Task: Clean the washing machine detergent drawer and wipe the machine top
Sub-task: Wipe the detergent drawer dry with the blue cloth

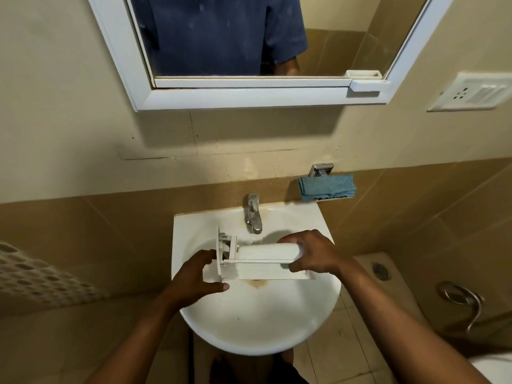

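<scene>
The right end of the white plastic detergent drawer (pixel 263 261) is hidden under the right hand (pixel 313 256). That hand's fingers curl over the top of the drawer and its thumb goes below, so it grips that end. The left hand (pixel 194 278) grips the flat front plate at the drawer's left end, with fingers curled behind the plate and the thumb along its low edge. The small parts inside the drawer near the plate are blurry and hard to make out.

The drawer lies sideways over the middle of the round white sink (pixel 249 328), just in front of the shiny metal tap (pixel 253 213). It covers the sink's hole, and only a brown stain (pixel 256 284) peeks out under it. I cannot tell if the drawer touches the bowl.

The front half of the bowl is bare white. The sink's back edge meets the tan tiled wall.

A folded blue cloth (pixel 327 187) sits on a small metal wall holder (pixel 321 169), up past the sink's back right corner and well apart from both hands.

The white-framed mirror (pixel 249 97) is cut off at the top and shows only a blue shirt. A white wall socket (pixel 471 92) sits by the right edge of the view. A dotted mat or basket (pixel 33 275) is cut off at the left edge.
</scene>
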`<action>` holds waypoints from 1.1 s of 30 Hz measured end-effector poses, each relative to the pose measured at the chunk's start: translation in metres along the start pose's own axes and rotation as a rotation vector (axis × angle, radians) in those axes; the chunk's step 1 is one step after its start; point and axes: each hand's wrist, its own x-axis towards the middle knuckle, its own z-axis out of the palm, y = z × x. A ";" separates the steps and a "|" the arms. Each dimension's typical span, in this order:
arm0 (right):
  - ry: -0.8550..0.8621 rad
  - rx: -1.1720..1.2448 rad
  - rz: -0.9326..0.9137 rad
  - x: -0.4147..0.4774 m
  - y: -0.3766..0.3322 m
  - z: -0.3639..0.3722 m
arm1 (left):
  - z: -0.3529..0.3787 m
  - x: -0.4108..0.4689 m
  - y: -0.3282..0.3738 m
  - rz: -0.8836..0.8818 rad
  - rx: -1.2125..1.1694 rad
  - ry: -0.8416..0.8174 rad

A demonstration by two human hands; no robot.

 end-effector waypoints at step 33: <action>0.849 -0.176 -0.115 0.057 0.026 -0.119 | 0.066 0.046 0.043 -0.370 -0.160 0.362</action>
